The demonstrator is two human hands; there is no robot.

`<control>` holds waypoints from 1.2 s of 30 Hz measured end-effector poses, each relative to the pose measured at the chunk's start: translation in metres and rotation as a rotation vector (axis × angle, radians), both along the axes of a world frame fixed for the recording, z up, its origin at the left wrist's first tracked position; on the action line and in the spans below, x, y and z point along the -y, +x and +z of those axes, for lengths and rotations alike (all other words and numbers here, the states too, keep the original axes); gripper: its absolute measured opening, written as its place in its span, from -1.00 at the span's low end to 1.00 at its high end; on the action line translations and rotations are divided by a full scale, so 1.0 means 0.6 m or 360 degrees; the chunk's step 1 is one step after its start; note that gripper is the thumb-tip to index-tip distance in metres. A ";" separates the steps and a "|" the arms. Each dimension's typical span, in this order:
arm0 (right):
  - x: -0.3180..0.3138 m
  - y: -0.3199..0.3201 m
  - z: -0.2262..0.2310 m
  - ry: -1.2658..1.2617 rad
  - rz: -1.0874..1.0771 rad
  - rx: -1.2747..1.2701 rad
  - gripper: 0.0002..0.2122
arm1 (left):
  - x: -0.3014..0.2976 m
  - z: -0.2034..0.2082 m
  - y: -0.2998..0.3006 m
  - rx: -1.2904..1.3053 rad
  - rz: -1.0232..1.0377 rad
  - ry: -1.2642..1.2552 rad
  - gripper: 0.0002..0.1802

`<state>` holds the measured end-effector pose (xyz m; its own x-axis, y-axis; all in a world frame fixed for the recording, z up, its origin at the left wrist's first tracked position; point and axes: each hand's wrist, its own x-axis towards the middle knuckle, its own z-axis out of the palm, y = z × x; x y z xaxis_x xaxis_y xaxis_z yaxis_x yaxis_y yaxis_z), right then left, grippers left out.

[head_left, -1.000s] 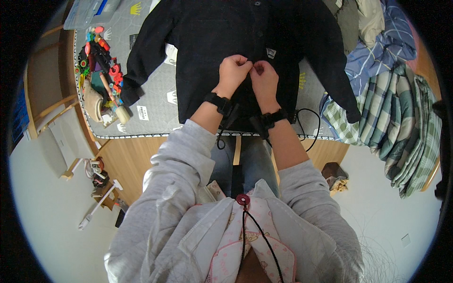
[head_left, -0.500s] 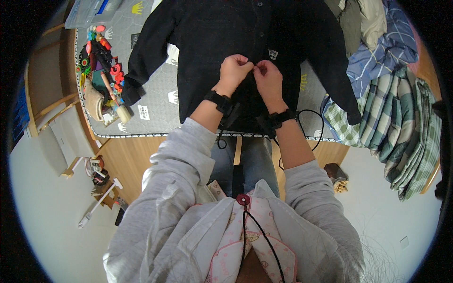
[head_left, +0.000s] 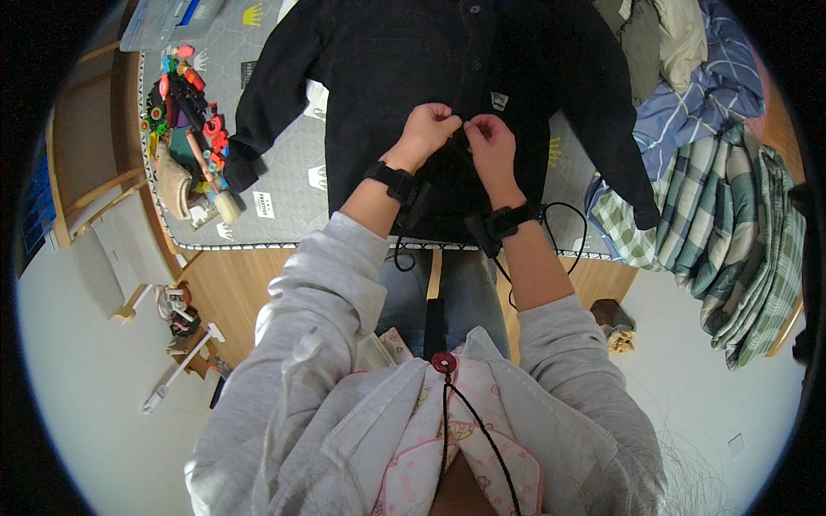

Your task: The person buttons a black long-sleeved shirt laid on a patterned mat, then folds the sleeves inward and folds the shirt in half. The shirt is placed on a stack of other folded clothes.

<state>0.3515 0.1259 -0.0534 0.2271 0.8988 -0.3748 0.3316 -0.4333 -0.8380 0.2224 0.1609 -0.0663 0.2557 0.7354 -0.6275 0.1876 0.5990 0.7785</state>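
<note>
A black button-up shirt (head_left: pixel 379 77) lies spread on a grey patterned mattress (head_left: pixel 288 163), sleeves out to both sides. Buttons show along its front, and a small pale label sits right of the front edge. My left hand (head_left: pixel 426 136) is closed in a pinch on the shirt's front edge. Just right of it, my right hand (head_left: pixel 492 146) also pinches the front edge with thumb and forefinger. A narrow gap separates the fingertips; any button between them is too small to make out. Black straps with small devices sit on both wrists.
Toys and small colourful items (head_left: pixel 185 112) lie left of the shirt, below a clear plastic box (head_left: pixel 168 26). Folded plaid cloths (head_left: pixel 731 232) and a blue checked cloth (head_left: pixel 714 95) are piled at the right. A black cable (head_left: pixel 585 232) loops beside my right wrist.
Both hands have shifted slightly toward me, and the fingertips are a little farther apart. The shirt stays almost in place, with its front edge slightly moved at my fingers.
</note>
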 end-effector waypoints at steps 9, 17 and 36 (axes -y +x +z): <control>-0.018 0.032 0.022 -0.0607 -0.0150 -0.0906 -0.88 | 0.010 -0.012 -0.010 0.0155 -0.0099 0.0218 -0.77; -0.022 0.045 0.018 -0.0819 -0.0286 -0.1200 -0.89 | 0.010 -0.009 -0.016 0.0232 -0.0140 0.0292 -0.81; 0.067 0.024 -0.035 0.0219 0.0535 0.0714 -0.77 | 0.076 -0.054 -0.035 0.0391 0.0279 -0.0399 -0.72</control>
<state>0.3656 0.0855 -0.0747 0.0305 0.9828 -0.1822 0.7684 -0.1397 -0.6246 0.2015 0.1155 -0.0984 0.3049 0.6128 -0.7290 -0.1084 0.7828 0.6127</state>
